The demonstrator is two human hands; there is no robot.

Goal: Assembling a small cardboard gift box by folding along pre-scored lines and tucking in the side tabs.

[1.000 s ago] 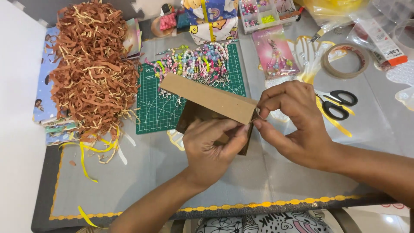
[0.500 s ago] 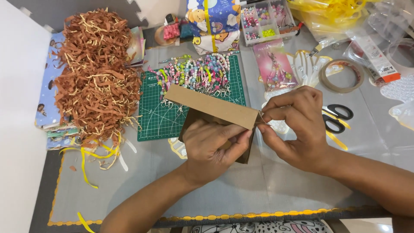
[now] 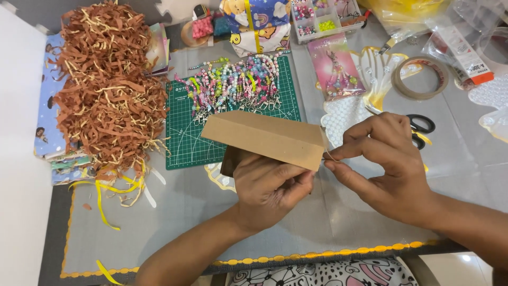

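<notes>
A small brown cardboard box (image 3: 267,139) with its flap raised is held over the table's middle. My left hand (image 3: 270,188) grips it from below and behind, fingers curled around its underside. My right hand (image 3: 383,167) pinches the box's right corner between thumb and forefinger, where a thin pale strip sticks out. Behind the box lies a green cutting mat (image 3: 185,135) with a heap of colourful bead chains (image 3: 238,85) on it.
A big pile of brown shredded paper (image 3: 106,95) fills the left. Black-handled scissors (image 3: 423,127), a tape roll (image 3: 420,79), a bead organiser box (image 3: 325,18), a pink packet (image 3: 336,66) and plastic bags sit at the back right. Yellow ribbon scraps (image 3: 103,198) lie front left.
Both hands have stayed on the box. The box has tilted a little and my right fingers have shifted to pinch its right corner.
</notes>
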